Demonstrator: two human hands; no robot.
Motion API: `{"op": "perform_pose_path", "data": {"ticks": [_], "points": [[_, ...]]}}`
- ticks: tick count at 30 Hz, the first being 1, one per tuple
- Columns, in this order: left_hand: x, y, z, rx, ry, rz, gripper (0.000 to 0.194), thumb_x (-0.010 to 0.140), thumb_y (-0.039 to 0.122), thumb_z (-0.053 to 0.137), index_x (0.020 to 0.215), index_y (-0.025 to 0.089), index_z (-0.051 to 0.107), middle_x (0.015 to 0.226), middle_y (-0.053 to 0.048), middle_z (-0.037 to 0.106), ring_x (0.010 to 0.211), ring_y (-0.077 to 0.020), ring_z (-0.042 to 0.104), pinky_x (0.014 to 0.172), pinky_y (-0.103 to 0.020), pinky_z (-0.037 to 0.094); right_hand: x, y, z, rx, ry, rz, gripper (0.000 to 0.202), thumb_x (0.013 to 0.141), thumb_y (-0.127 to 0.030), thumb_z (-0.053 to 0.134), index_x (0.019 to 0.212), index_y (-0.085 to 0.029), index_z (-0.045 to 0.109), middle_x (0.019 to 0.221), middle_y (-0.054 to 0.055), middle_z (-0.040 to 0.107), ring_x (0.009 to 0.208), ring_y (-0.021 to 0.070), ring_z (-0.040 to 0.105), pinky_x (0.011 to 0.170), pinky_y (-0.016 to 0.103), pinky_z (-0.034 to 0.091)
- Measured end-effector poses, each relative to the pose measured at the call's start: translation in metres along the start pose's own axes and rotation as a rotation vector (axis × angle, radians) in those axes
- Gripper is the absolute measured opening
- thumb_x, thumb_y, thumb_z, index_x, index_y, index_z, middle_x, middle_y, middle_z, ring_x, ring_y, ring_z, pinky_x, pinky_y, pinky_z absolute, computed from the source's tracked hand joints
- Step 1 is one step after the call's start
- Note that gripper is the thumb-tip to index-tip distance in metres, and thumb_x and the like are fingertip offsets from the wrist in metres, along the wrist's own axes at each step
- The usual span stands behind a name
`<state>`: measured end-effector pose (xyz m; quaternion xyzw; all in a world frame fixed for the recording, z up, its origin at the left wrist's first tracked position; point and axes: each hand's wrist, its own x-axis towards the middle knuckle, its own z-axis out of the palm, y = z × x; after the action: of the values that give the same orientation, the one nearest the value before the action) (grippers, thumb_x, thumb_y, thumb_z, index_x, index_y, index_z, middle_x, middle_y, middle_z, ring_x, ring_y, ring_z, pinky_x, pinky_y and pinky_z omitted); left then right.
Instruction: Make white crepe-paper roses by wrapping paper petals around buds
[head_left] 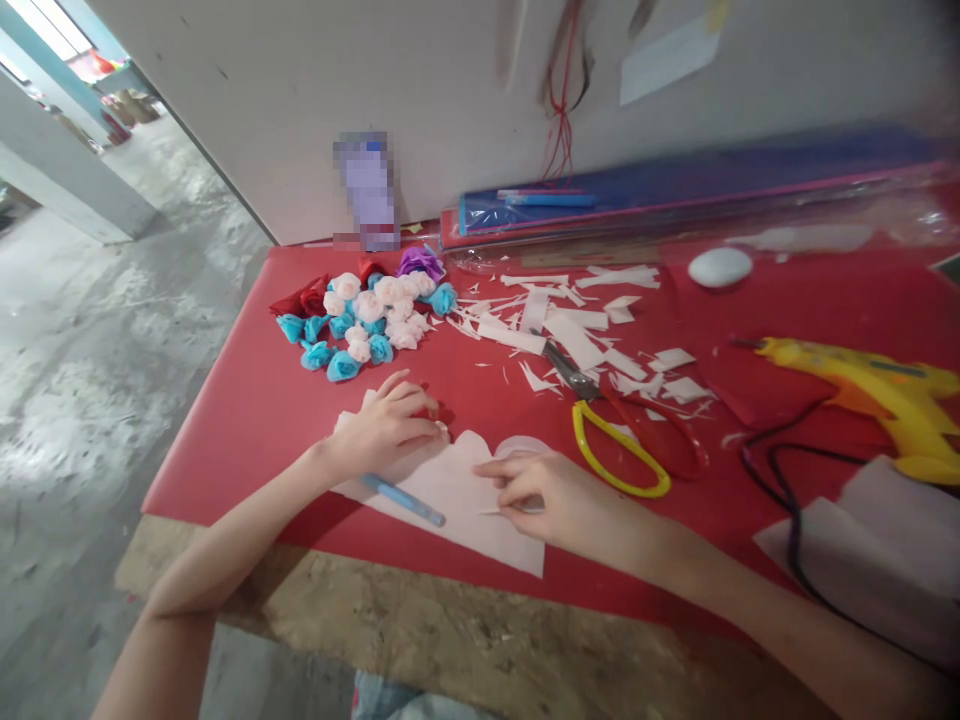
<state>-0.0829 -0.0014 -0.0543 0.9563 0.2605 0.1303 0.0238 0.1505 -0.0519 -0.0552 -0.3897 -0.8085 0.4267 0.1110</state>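
My left hand (386, 428) rests over the upper left of a white paper sheet (450, 485), fingers curled. Something small and pale shows at its fingertips, too small to name. My right hand (544, 495) is over the sheet's right side. Thumb and fingers come together there on a thin white strip (491, 512) pointing left. Between the hands, the sheet's upper edge has a rounded, petal-like outline. Across the sheet lies a blue pen (405, 500). Behind my right hand, a pale round piece (521, 445) is partly hidden.
Paper roses (367, 315) in blue, pale pink, red and purple cluster at the back left. Scissors (600, 400) lie among white paper scraps (577, 335). A yellow glue gun (862, 390) with a black cord (791, 510) and a white egg-shaped object (720, 268) sit right.
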Motion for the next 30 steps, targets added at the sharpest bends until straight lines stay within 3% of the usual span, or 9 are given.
{"op": "perform_pose_path", "data": {"ticks": [11, 16, 25, 30], "points": [[-0.0002, 0.0014, -0.0020, -0.047, -0.012, 0.084, 0.021, 0.088, 0.014, 0.040, 0.092, 0.021, 0.060, 0.094, 0.005, 0.069, 0.100, -0.0145, 0.054, 0.108, -0.041, 0.017, 0.0015, 0.0037, 0.0030, -0.008, -0.001, -0.011, 0.023, 0.067, -0.004, 0.053, 0.062, -0.016, 0.072, 0.108, 0.009, 0.065, 0.088, 0.0219, 0.065, 0.074, 0.030, 0.053], [-0.0003, 0.0004, 0.0017, -0.063, 0.026, 0.039, 0.018, 0.087, 0.017, 0.042, 0.092, 0.019, 0.059, 0.087, 0.002, 0.069, 0.094, -0.0145, 0.057, 0.107, -0.043, 0.020, 0.0012, 0.0046, 0.0043, -0.009, -0.008, -0.015, 0.023, 0.067, -0.005, 0.053, 0.063, -0.018, 0.072, 0.110, 0.008, 0.064, 0.087, 0.0217, 0.065, 0.074, 0.031, 0.053], [0.0040, -0.0028, 0.0006, -0.141, -0.048, -0.013, 0.018, 0.086, 0.027, 0.045, 0.083, 0.021, 0.062, 0.084, 0.000, 0.066, 0.089, -0.0147, 0.055, 0.101, -0.042, 0.030, 0.0017, 0.0021, 0.0021, -0.011, 0.002, -0.008, 0.023, 0.066, -0.004, 0.054, 0.063, -0.018, 0.072, 0.107, 0.007, 0.065, 0.088, 0.0226, 0.065, 0.075, 0.033, 0.052], [0.0034, -0.0018, -0.0028, -0.161, -0.057, 0.003, 0.020, 0.087, 0.026, 0.043, 0.083, 0.021, 0.062, 0.089, 0.000, 0.068, 0.095, -0.0148, 0.054, 0.106, -0.046, 0.021, 0.0011, 0.0034, 0.0026, -0.010, 0.007, -0.015, 0.024, 0.067, -0.005, 0.053, 0.063, -0.019, 0.072, 0.108, 0.007, 0.065, 0.085, 0.0219, 0.066, 0.075, 0.033, 0.052]]}}
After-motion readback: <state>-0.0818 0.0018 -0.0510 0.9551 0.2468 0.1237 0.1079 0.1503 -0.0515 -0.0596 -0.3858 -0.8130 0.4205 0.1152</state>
